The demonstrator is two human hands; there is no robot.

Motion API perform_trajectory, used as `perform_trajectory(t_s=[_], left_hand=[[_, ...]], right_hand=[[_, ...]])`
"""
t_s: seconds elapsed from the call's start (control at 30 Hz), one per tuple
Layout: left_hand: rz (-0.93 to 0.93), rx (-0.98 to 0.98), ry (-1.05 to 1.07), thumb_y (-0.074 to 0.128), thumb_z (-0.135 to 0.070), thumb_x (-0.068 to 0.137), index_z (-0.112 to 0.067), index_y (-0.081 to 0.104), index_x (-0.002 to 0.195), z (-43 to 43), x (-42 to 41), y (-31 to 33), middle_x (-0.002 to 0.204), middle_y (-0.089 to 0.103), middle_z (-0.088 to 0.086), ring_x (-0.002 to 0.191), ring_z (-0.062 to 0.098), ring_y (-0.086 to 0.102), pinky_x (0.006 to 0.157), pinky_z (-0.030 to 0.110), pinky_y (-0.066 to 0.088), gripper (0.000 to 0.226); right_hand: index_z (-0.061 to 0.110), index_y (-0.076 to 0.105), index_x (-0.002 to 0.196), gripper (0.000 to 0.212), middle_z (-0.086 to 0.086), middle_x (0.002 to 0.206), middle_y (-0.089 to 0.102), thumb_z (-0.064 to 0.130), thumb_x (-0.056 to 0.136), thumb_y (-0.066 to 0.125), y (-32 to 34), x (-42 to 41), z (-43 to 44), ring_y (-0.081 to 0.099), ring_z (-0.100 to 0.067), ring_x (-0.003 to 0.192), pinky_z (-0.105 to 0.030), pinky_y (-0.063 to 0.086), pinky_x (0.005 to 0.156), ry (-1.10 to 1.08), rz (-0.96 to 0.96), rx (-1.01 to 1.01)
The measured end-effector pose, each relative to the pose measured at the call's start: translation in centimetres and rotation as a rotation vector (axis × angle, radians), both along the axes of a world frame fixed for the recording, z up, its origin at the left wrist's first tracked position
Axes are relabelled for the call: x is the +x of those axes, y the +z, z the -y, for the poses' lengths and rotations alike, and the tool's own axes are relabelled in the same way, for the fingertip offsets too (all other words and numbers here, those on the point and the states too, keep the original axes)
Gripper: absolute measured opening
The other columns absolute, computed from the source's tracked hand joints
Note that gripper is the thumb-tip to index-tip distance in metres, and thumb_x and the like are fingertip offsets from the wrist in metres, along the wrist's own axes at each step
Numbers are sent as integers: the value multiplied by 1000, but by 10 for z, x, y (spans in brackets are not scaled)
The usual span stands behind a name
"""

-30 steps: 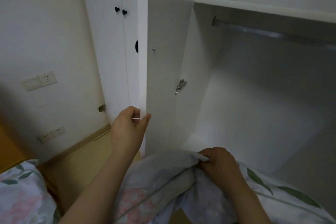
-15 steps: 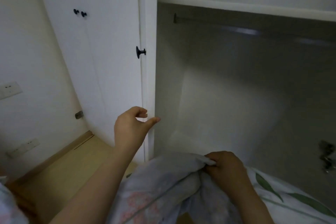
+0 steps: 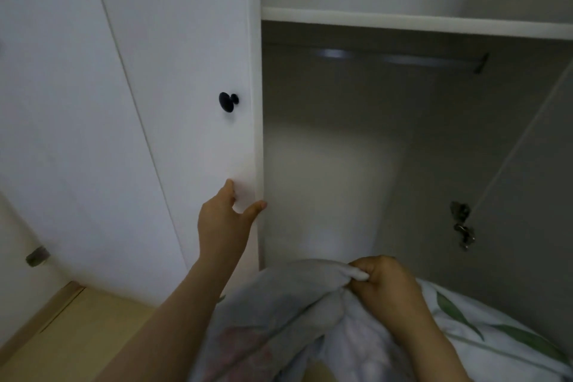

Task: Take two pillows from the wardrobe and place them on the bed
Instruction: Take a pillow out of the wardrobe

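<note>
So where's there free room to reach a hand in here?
Free: the open wardrobe bay between the white door's edge, the shelf above and the hinge side. Crowded low down, where the right hand grips the floral pillow; left hand rests on the door.

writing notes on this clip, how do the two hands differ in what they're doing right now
The left hand is raised and open, fingers spread against the edge of the white wardrobe door; the right hand is low and closed. The left hand holds nothing, while the right hand pinches a bunched corner of the floral pillow. Both are bare.
</note>
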State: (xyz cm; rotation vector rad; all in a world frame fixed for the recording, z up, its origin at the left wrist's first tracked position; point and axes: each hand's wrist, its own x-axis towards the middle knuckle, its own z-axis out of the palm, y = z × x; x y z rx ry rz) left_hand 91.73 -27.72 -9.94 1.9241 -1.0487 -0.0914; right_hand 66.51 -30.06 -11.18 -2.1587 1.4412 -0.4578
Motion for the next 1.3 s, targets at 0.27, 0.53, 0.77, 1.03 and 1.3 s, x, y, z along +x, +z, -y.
perform_trajectory(t_s=[0.27, 0.53, 0.77, 1.03, 1.3], left_hand=[[-74, 73, -57, 69, -56, 70, -1, 48, 128, 47, 9, 23, 125, 58, 17, 117, 32, 53, 97, 38, 42, 83], [-209, 34, -229, 66, -43, 80, -6, 28, 143, 71, 7, 25, 142, 45, 13, 125, 28, 49, 100, 32, 38, 83], [-340, 24, -275, 65, -42, 81, -8, 15, 148, 106, 11, 28, 154, 27, 10, 139, 26, 31, 115, 40, 27, 90], [-407, -2, -341, 64, -34, 84, -12, 13, 149, 132, 13, 23, 154, 27, 8, 136, 26, 36, 114, 36, 28, 85], [-453, 60, -388, 64, -43, 81, -23, 4, 149, 139, 11, 14, 157, 15, 9, 142, 29, 24, 116, 44, 24, 94]], right_hand=[[31, 64, 58, 19, 9, 51, 56, 27, 75, 70, 3, 5, 10, 59, -1, 61, -27, 45, 58, -112, 25, -44], [22, 68, 65, 15, 5, 56, 59, 30, 77, 68, 2, 15, 23, 63, 0, 67, -11, 37, 50, -199, 8, -65], [15, 65, 68, 19, -6, 59, 60, 31, 77, 67, 2, 21, 31, 60, -1, 62, -22, 42, 53, -250, 9, -95], [20, 61, 66, 27, -4, 55, 54, 47, 66, 53, 1, 20, 33, 55, -1, 57, -29, 44, 57, -289, 57, -92], [21, 55, 55, 26, 13, 48, 49, 31, 76, 66, 2, 18, 28, 47, -1, 54, -16, 34, 47, -324, 12, -133]])
